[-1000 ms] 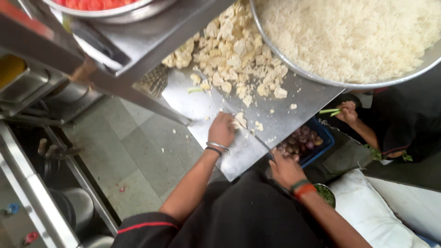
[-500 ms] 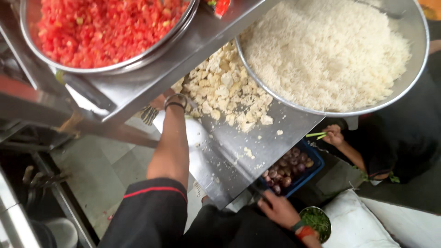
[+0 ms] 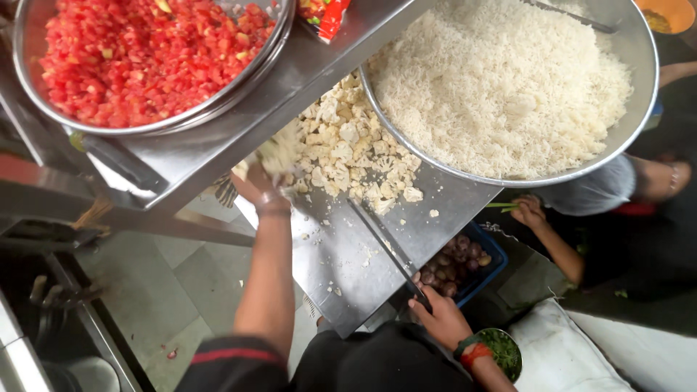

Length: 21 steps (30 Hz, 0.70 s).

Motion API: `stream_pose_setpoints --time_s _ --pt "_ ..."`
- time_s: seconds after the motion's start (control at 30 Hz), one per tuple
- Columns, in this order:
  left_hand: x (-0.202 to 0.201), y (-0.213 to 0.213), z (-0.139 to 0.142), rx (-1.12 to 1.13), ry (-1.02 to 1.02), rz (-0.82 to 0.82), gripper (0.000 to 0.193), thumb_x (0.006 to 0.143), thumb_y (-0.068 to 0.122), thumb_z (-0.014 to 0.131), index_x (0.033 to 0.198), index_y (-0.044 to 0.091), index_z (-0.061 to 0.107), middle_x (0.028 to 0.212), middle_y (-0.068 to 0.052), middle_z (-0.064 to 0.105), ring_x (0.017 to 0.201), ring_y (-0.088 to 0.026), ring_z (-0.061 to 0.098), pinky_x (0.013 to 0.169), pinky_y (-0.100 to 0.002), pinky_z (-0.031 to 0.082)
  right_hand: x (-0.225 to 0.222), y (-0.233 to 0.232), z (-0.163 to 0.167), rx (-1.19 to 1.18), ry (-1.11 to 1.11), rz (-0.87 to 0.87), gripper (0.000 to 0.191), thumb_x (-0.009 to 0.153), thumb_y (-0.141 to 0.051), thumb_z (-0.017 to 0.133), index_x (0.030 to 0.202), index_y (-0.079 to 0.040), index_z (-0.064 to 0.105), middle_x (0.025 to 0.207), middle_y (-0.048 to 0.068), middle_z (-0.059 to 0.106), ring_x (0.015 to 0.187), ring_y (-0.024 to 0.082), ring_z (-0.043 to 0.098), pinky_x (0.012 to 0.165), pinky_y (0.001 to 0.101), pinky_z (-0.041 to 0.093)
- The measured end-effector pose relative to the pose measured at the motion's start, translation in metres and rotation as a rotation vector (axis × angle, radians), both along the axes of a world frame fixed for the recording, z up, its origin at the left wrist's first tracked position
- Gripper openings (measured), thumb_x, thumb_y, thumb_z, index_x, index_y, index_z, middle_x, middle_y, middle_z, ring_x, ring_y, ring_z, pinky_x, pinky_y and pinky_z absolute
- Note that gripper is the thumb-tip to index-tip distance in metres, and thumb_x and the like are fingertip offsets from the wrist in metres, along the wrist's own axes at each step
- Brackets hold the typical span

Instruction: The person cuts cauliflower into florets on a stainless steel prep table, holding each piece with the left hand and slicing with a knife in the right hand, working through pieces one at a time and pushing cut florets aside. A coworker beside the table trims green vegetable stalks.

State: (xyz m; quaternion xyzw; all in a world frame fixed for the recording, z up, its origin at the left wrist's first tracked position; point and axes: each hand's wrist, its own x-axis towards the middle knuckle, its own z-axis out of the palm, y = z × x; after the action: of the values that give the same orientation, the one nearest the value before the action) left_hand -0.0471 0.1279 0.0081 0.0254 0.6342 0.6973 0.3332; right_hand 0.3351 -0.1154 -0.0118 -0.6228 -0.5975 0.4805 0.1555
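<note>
Large steel bowl of chopped red tomato (image 3: 145, 58), upper left on the steel table (image 3: 341, 268). Left hand (image 3: 258, 181), fingers closed around a blurred white cauliflower piece (image 3: 279, 152), beside the pile of cauliflower florets (image 3: 348, 156). Right hand (image 3: 439, 319), fingers clamped on a long knife (image 3: 388, 247) lying across the table. Wide steel basin of white rice (image 3: 508, 80), upper right.

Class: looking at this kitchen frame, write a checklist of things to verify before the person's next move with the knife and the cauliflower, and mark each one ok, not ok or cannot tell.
1. Right hand grips the knife by its handle: ok.
2. Blade lies flat on the steel table, tip towards the cauliflower: ok.
3. Left hand is away from the blade: ok.
4. Left hand's hold on the florets: cannot tell, blurred.
5. Rice bowl overhangs the table edge: not ok.
6. Another person's hand is clear of the knife: ok.
</note>
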Motion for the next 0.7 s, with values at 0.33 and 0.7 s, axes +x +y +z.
stream_pose_setpoints --time_s 0.33,0.7 --pt "0.045 -0.215 -0.062 -0.002 -0.049 -0.531 0.040 0.073 0.001 0.056 0.111 -0.005 0.069 0.097 -0.012 0.071 0.085 -0.024 0.065 0.075 -0.034 0.054 0.017 0.078 -0.034 0.200 -0.244 0.132 0.036 0.095 -0.040 0.061 0.105 -0.006 0.068 0.088 0.023 0.073 0.089 0.044 0.070 0.074 0.0483 0.054" --pt "0.042 -0.185 -0.051 -0.345 0.771 -0.772 0.047 0.087 0.027 0.068 0.127 0.004 0.063 0.111 -0.022 0.072 0.102 -0.041 0.066 0.087 -0.045 0.051 -0.022 0.061 0.039 0.143 0.021 0.083 0.024 0.095 -0.024 0.062 0.102 -0.001 0.060 0.075 0.016 0.072 0.071 0.037 0.074 0.065 0.0440 0.054"
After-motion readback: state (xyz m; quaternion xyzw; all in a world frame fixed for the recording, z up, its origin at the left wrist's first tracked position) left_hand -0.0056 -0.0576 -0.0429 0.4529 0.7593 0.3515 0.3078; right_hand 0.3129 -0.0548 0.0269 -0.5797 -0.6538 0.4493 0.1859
